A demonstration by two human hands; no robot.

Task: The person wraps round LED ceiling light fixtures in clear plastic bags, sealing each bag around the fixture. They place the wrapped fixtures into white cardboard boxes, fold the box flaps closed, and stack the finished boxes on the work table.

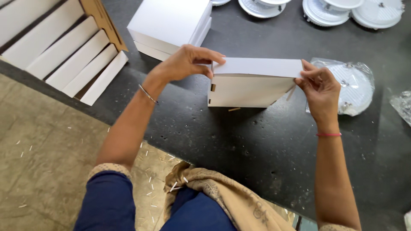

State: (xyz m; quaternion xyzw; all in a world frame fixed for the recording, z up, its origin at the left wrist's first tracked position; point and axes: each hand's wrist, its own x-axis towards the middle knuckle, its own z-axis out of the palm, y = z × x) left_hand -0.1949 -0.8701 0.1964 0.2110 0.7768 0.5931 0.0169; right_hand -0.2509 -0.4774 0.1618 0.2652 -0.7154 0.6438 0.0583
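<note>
- The white cardboard box (252,83) stands on the dark worktop (239,145) at the middle of the view, its long axis running from nine o'clock to three o'clock, straight across in front of the person.
- The left hand (186,63) grips the box's nine o'clock end: fingers curled over the top edge of the lid, thumb tucked under at the corner, closed firmly on the card.
- The right hand (319,87) holds the three o'clock end, its fingertips pinched together on the lid's corner, where a side flap shows at a slant (not yet tucked flat, as far as one can tell).
- Both hands sit at about the same reach, one at each end of the long axis; neither is clearly nearer, and the box lies directly between them.
- At eleven o'clock from the box, just beyond the left hand, a stack of closed white boxes (171,23) rests on the worktop.
- At three o'clock, touching or just behind the right hand, lies a round white fixture in a clear plastic bag (355,87).
- More round white fixtures (342,8) sit along the far edge at one o'clock, well apart from the hands.
- At ten o'clock, a brown carton (64,47) holds white boxes set on edge in a row.
</note>
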